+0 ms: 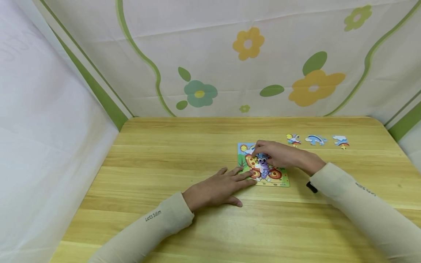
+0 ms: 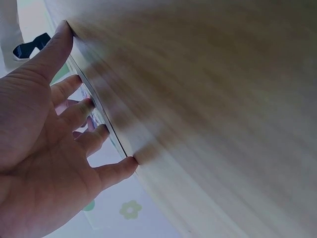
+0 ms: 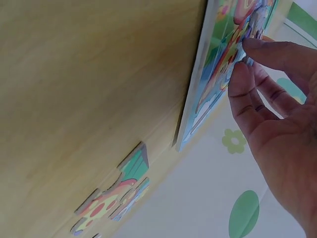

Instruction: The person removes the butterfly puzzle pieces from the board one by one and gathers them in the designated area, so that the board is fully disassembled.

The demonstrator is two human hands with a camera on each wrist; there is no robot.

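Printed in small dark letters on the beige left sleeve (image 1: 154, 223), near the wrist: "Lets Slim", or something close to it, the middle letters too small to read with certainty. On the beige right sleeve (image 1: 365, 204), along the forearm: a second short dark print, seen upside down and blurred, unreadable, possibly the same brand word. No readable lettering or numbers on the puzzle board (image 1: 279, 180), on the loose puzzle pieces (image 1: 315, 139), or on the flowered backdrop (image 1: 230, 65). Nothing legible in either wrist view.
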